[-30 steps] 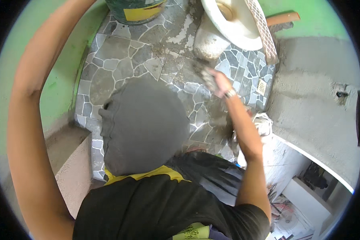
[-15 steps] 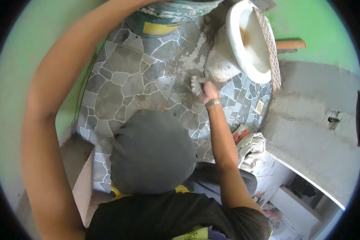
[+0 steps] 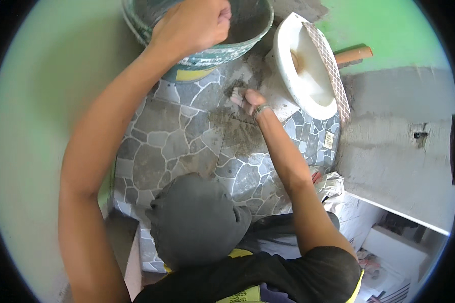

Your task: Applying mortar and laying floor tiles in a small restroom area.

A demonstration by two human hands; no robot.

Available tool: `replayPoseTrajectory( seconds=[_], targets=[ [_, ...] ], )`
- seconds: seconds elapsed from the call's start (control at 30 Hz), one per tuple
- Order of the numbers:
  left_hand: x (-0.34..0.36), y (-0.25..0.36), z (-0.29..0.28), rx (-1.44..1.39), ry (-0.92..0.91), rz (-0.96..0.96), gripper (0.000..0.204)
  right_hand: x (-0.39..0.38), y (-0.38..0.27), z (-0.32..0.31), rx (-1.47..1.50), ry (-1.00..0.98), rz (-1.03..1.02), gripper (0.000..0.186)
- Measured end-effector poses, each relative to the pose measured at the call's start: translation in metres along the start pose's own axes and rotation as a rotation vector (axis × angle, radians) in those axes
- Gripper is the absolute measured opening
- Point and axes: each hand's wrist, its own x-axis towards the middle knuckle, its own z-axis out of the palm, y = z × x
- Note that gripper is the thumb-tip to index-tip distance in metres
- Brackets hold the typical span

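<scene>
My left hand (image 3: 199, 28) is closed in a fist above the mouth of a green bucket (image 3: 197, 76) smeared with pale mortar. What the fist holds, if anything, is hidden. My right hand (image 3: 248, 101), with a watch (image 3: 261, 109) at its wrist, is low at a dark, wet-looking grey patch of the stone-patterned floor (image 3: 162, 123). Its pale, grey-coated fingers are curled and pressed together, a little blurred, and I cannot make out anything in them. Right beside that hand stands the base of a white toilet bowl (image 3: 321, 96).
A patterned tile strip (image 3: 328, 65) lies along the toilet's right side. An orange pipe (image 3: 354, 54) sticks out from the green wall. A floor drain (image 3: 328, 140) and a pale crumpled sack (image 3: 332, 186) lie to the right. My grey-clad knee (image 3: 194, 222) fills the lower middle.
My left hand has come into view, over the bucket, which now shows more of its inside. The right hand has shifted slightly left and stays low at the floor. The whole view has tilted a little.
</scene>
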Motion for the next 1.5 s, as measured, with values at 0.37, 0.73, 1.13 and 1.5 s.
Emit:
replayPoseTrajectory(
  seconds=[0.37,0.73,1.13,1.5],
  targets=[
    [0.006,-0.013,0.007,0.041,-0.038,-0.054,0.027,0.046,-0.032,0.005,0.150,0.038,-0.164,0.023],
    [0.004,0.015,0.002,0.084,-0.120,-0.166,0.024,-0.200,0.010,-0.206,-1.513,-0.192,-0.680,0.029],
    [-0.005,0.044,0.000,0.201,-0.017,-0.301,0.026,-0.277,0.168,-0.578,-1.438,0.348,0.252,0.034],
    [0.005,0.017,0.007,0.232,-0.058,-0.250,0.027,-0.265,0.199,-0.543,-1.120,0.424,0.173,0.024]
  ],
)
